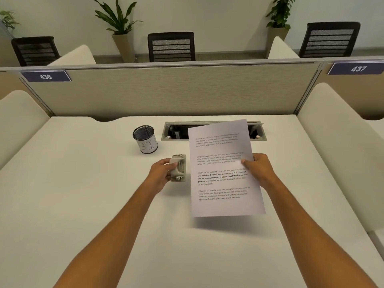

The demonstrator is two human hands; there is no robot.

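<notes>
Gripping hole punch (pixel 178 168) in left hand (pixel 161 173), pinching sheet (pixel 222 179) in right hand (pixel 257 167), holding its long left edge just right of hole punch.

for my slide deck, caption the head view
Left hand grips a hole punch; right hand holds a printed sheet above the desk.

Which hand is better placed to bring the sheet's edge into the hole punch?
Probably the right hand: it pinches the sheet at its right edge and can slide it leftward. The left hand grips the hole punch, which sits just beside the sheet's left edge.
</notes>
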